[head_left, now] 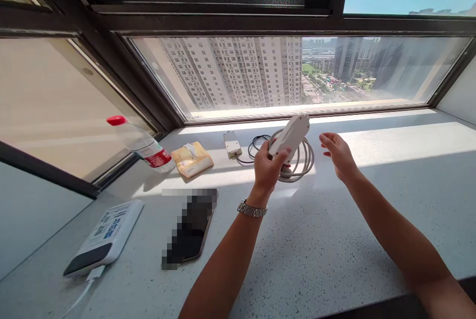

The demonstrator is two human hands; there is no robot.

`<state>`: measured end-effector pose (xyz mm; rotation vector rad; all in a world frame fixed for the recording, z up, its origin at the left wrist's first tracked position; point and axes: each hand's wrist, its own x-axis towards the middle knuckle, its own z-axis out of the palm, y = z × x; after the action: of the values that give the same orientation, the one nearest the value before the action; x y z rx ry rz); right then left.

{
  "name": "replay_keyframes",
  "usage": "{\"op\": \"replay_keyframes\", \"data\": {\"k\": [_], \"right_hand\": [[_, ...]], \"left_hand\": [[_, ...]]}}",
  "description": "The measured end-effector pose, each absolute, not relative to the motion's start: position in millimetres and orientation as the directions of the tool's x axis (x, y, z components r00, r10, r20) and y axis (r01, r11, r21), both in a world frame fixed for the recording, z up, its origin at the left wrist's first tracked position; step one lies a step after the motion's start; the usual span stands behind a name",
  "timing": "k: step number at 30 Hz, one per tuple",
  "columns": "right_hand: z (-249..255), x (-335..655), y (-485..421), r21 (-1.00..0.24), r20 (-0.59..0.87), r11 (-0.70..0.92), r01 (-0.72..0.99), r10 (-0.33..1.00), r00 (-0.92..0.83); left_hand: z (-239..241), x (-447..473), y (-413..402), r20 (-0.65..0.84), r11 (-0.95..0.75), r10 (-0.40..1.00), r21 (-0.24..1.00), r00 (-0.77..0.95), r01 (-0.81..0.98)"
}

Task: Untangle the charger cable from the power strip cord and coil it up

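Note:
My left hand (268, 165), a metal watch on its wrist, grips a white power strip (290, 135) and holds it tilted above the speckled white sill (334, 239). The strip's coiled white cable (303, 160) lies on the sill just beneath it. My right hand (337, 154) hovers to the right of the strip with fingers apart, holding nothing and not touching it.
On the sill sit a small white adapter (232, 144) with a dark cord (256, 144), a yellow tissue pack (192, 159), a red-capped water bottle (143, 144), a dark phone (191, 230) and a white power bank (106, 237). Window glass (282, 71) runs behind.

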<state>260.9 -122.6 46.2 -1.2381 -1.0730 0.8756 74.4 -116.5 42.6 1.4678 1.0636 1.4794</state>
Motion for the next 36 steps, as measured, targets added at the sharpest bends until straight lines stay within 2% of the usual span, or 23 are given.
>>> {"op": "replay_keyframes", "data": {"k": [3, 5, 7, 9, 12, 16, 21, 25, 29, 33, 36], "right_hand": [[47, 251, -130, -0.992, 0.084, 0.067, 0.105, 0.984, 0.158], [48, 239, -137, -0.999, 0.0, -0.001, 0.053, 1.0, 0.008], [48, 227, -143, -0.995, -0.025, -0.031, -0.092, 0.998, -0.066], [45, 217, -147, -0.96, 0.028, 0.022, -0.279, 0.999, -0.018], [38, 211, -147, -0.864, 0.083, 0.113, -0.491, 0.993, 0.082], [34, 218, -143, -0.764, 0.104, 0.112, -0.636, 0.993, 0.05], [37, 235, -134, -0.733, 0.156, 0.157, -0.662, 0.986, 0.06], [29, 255, -127, -0.777, 0.145, 0.216, -0.591, 0.975, 0.166], [16, 281, -134, -0.87, 0.124, 0.166, -0.465, 0.985, 0.12], [14, 302, -154, -0.882, 0.13, 0.158, -0.445, 0.987, 0.092], [17, 306, -170, -0.876, 0.141, 0.16, -0.456, 0.987, 0.074]], "left_hand": [[34, 76, -116, 0.607, -0.529, 0.793, 0.734, -0.061, 0.427], [27, 80, -117, 0.716, -0.569, 0.698, 0.558, -0.004, 0.605], [19, 88, -119, 0.791, -0.588, 0.609, 0.401, 0.059, 0.702], [13, 98, -123, 0.853, -0.614, 0.509, 0.265, 0.117, 0.743], [10, 112, -129, 0.905, -0.671, 0.395, 0.168, 0.157, 0.723], [11, 122, -137, 0.918, -0.764, 0.363, 0.194, 0.161, 0.616], [15, 119, -140, 0.833, -0.844, 0.465, 0.316, 0.298, 0.434], [16, 116, -141, 0.683, -0.833, 0.55, 0.403, 0.48, 0.38], [9, 123, -142, 0.546, -0.792, 0.568, 0.566, 0.616, 0.229], [-5, 142, -150, 0.631, -0.758, 0.543, 0.653, 0.554, -0.001], [-9, 151, -154, 0.633, -0.668, 0.629, 0.737, 0.451, -0.103]]}}
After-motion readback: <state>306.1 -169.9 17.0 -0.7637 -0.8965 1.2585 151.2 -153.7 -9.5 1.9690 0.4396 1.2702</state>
